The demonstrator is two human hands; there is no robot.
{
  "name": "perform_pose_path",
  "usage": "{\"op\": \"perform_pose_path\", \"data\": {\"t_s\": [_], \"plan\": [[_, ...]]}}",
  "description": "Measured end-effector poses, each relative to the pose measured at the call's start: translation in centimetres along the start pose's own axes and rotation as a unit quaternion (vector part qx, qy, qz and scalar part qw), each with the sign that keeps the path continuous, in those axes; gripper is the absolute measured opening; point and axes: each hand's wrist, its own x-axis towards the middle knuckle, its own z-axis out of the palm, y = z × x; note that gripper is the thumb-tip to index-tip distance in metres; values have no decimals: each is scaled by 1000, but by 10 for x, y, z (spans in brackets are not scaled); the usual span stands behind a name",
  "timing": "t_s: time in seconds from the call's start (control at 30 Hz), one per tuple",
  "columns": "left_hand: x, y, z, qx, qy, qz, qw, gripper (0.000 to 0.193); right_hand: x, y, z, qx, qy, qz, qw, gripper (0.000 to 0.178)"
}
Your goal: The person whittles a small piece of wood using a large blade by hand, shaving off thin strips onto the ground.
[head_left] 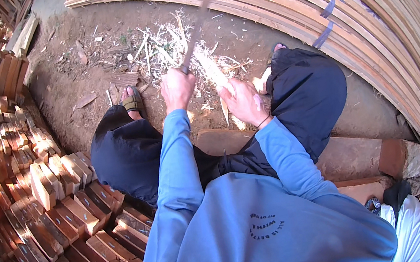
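Right now, in the head view, the left hand (177, 88) is gripping a long blade (200, 20) in a closed fist, blade slanting up & away, while the right hand (243, 101) is clamping a pale wood stick (214, 74) w/ fingers wrapped tight, stick sitting between the knees above the shavings (167, 46) on the dirt. Risk, as I'm judging it: blade edge is working just beside the right hand, so a slip off the grain could be nicking fingers or the sandalled foot (130, 101).
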Motion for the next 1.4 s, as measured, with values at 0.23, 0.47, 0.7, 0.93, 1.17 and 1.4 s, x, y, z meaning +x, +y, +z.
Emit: {"op": "perform_pose_path", "data": {"t_s": [0.23,0.47,0.7,0.93,1.17,1.4], "plan": [[12,-39,9,65,220,39,972,49,7,-3,-10,28,13,23,999,34],[-34,-9,-35,-15,-10,53,998,31,33,20,10,102,-7,118,988,43],[-33,-11,-10,21,-46,66,997,26,28,21,9,206,-53,126,969,46],[-16,-12,8,42,-15,80,996,27,27,28,10,195,-40,118,973,44],[21,-32,-4,-19,52,-52,997,34,5,19,-6,256,-84,66,961,37],[-15,-17,-27,-2,40,46,998,39,21,18,2,372,-89,162,909,46]]}}
